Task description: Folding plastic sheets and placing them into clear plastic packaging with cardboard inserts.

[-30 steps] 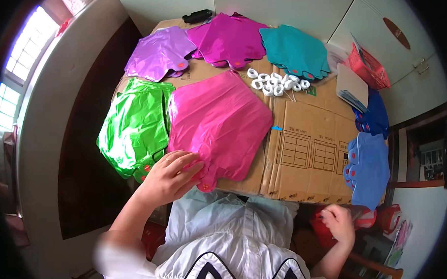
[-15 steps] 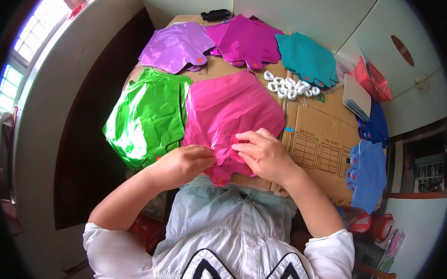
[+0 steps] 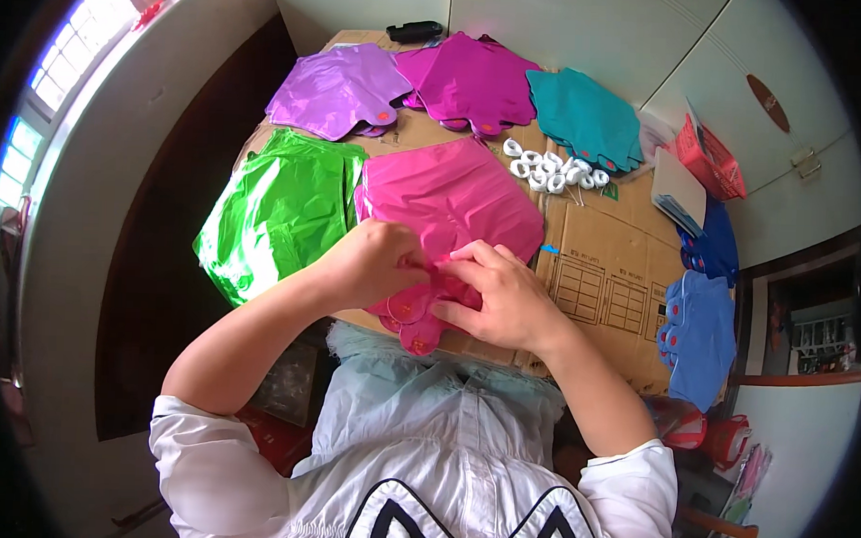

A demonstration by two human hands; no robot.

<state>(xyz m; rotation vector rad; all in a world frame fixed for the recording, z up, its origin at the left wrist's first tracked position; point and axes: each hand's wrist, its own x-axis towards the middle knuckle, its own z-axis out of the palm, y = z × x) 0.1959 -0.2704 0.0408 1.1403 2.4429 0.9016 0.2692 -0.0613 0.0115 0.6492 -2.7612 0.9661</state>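
In front of me lies a stack of flat, shiny pink foil balloons (image 3: 452, 189), uninflated, with rounded tabs (image 3: 414, 321) at the near edge. My left hand (image 3: 383, 258) pinches the foil above those tabs, its fingertips pointing down and partly hidden. Close beside it, my right hand (image 3: 501, 295) grips a gathered bit of the same pink foil between thumb and fingers. The fingertips of both hands nearly meet. To the left, a green foil stack (image 3: 276, 207) touches the pink one.
Behind are lilac (image 3: 332, 90), magenta (image 3: 480, 81) and teal (image 3: 587, 118) foil stacks, with several small white rings (image 3: 552, 169) near the teal one. Blue foil pieces (image 3: 702, 326) hang at the right edge of the cardboard (image 3: 607, 247). A red basket (image 3: 709, 160) stands far right.
My left hand has moved up and slightly right, closer to my right hand. The right hand has shifted slightly left, and more of the pink tabs shows below.
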